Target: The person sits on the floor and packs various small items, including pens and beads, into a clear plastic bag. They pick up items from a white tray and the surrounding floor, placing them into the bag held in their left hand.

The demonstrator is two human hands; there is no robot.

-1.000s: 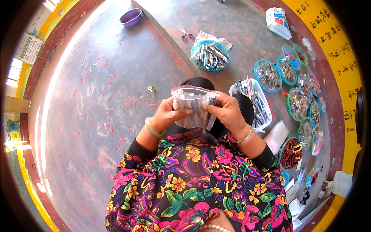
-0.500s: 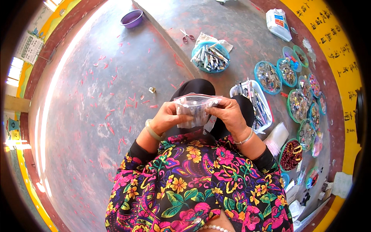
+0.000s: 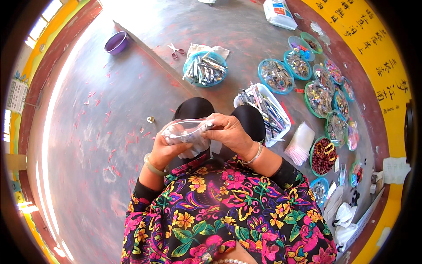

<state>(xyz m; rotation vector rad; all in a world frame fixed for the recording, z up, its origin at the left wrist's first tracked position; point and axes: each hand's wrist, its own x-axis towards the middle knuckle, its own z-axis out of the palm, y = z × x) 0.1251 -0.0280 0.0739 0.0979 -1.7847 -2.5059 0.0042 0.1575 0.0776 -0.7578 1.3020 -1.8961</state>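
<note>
Between my hands, over my knees, is a clear plastic zip bag (image 3: 187, 135) with several small pale pieces inside; their kind is too blurred to tell. My left hand (image 3: 167, 147) wraps round the bag's left side, thumb across its front. At the bag's upper right corner my right hand (image 3: 231, 134) pinches the edge between thumb and fingers. Just beyond my right knee stands a white basket (image 3: 283, 110) of pens. Farther ahead, a blue basket (image 3: 224, 75) holds more pen-like sticks.
Scissors (image 3: 176, 51) and a purple basin (image 3: 116, 43) lie farther off on the floor. Several round baskets of small goods, one with dark red beads (image 3: 320, 162), crowd the right side. A stack of clear bags (image 3: 300, 143) lies near my right arm. Red scraps litter the floor at left.
My view has turned to the right, so the whole scene sits farther left. The bag's top edge is now tilted, its right corner higher, with my right hand raised there.
</note>
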